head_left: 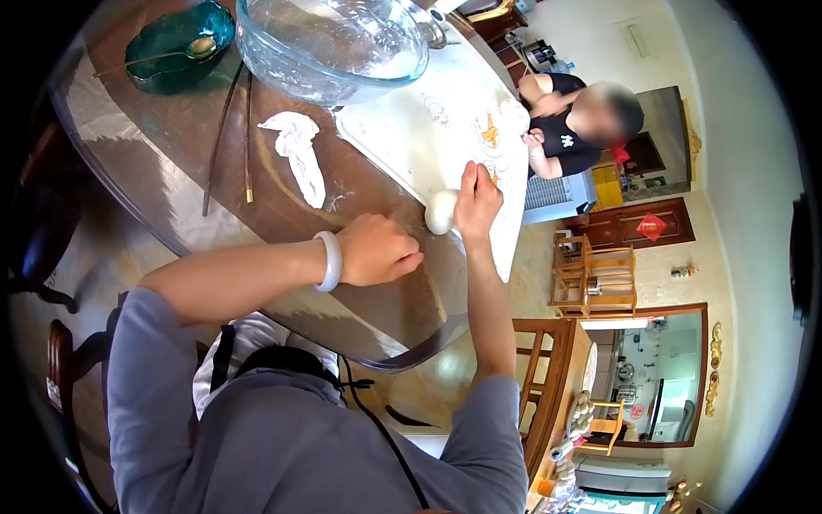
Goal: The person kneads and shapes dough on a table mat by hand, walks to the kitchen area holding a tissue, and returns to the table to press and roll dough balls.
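White and smooth, a rounded dough-like ball (441, 212) is seen at the near edge of a pale, flat tray (390, 128) printed with orange figures. Its right side is touched by the right hand (478, 204), whose fingers are bent; whether the ball is gripped cannot be told. To the left, the left hand (372, 250) is held over the glossy brown table (377, 321), its fingers curled narrow into a fist, its wrist ringed by a milky, polished bangle (328, 261). Farther off, a broad clear glass bowl (295, 75) is smeared with white residue. At far left, a metal spoon (201, 48) is cradled in a teal, scalloped bowl (158, 44). Two slender sticks (248, 141) are laid beside a crumpled white cloth (300, 154).
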{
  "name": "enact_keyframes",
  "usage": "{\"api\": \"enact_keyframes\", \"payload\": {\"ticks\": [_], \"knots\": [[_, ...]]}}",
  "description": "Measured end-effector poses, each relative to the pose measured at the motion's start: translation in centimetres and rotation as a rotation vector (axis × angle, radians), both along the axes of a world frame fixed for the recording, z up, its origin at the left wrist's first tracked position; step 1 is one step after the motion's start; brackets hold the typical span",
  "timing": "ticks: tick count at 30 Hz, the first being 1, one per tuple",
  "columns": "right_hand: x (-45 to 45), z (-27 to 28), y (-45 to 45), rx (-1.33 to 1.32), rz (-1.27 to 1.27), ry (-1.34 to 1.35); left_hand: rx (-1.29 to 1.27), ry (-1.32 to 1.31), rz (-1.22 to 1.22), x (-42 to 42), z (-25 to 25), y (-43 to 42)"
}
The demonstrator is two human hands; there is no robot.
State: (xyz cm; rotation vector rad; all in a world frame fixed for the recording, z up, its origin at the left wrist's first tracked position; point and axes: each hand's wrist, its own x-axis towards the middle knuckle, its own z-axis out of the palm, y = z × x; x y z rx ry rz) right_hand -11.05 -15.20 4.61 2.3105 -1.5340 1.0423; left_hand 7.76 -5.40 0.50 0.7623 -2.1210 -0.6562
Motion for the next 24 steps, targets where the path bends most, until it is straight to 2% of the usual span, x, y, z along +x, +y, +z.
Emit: {"api": "enact_keyframes", "payload": {"ticks": [2, 5, 11, 17, 18, 24], "knots": [[1.0, -1.4, -1.8, -0.066, 0.031, 0.023, -0.011, -0.001, -0.004, -0.1, -0.3, 0.4], [2.5, -2.0, -5.4, 0.006, 0.065, 0.114, -0.029, -0.01, -0.003, 0.0, 0.0, 0.4], [1.5, -3.6, -11.3, 0.167, -0.032, 0.228, 0.022, -0.043, -0.042, 0.2, 0.1, 0.2], [1.2, -3.6, -10.5, 0.174, -0.113, 0.222, -0.025, -0.004, 0.018, 0.3, -0.1, -0.5], [1.3, -3.2, -9.9, 0.251, -0.081, 0.198, 0.015, -0.007, 0.014, 0.5, 0.0, -0.6], [0.2, 0.5, -5.9, 0.586, -0.104, -0.375, -0.051, -0.017, 0.032, 0.4, -0.4, -0.7]]}}
